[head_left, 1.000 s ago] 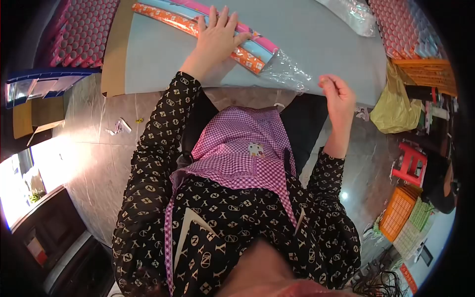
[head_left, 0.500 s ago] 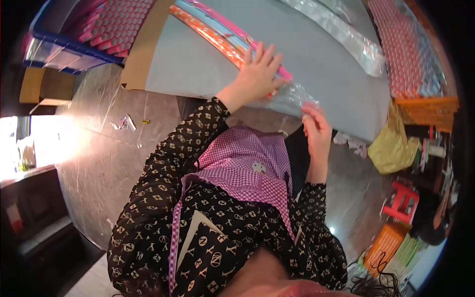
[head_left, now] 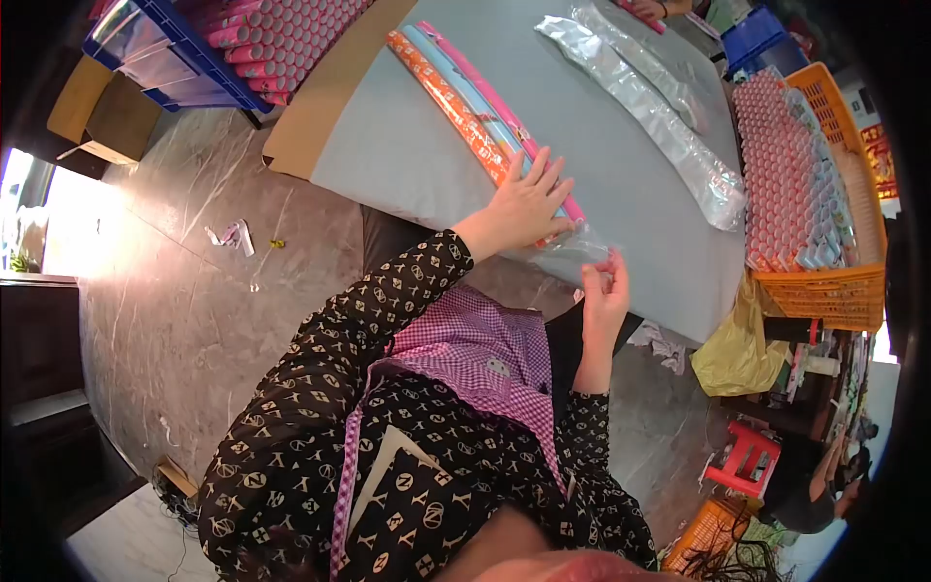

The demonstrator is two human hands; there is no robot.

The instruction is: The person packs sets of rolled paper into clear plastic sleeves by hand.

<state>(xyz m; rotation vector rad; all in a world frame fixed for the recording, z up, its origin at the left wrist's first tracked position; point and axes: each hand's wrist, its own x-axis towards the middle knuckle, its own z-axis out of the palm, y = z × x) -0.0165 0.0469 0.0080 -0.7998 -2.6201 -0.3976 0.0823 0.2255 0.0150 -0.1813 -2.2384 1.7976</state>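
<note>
Three slim paper rolls, an orange patterned one [head_left: 451, 102], a light blue one [head_left: 465, 92] and a pink one [head_left: 475, 82], lie side by side at a slant on the grey tabletop [head_left: 378, 145]. My left hand [head_left: 529, 204] rests over their near ends, fingers spread and pressing down. From those ends a clear plastic sleeve [head_left: 582, 238] sticks out past the table edge. My right hand [head_left: 606, 296] pinches the sleeve's loose end between thumb and fingers. How far the sleeve reaches up the rolls is hard to make out.
Flat clear plastic sleeves [head_left: 659, 126] lie to the right on the table. An orange basket [head_left: 824, 296] packed with rolls stands beyond the right edge, above a yellow bag [head_left: 742, 344]. A blue crate [head_left: 184, 58] is at upper left. Another person's hand [head_left: 648, 8] shows at the top.
The head view has shifted, so the table sits lower and more of its far side shows. My left hand stays on the rolls; my right hand stays at the sleeve's end.
</note>
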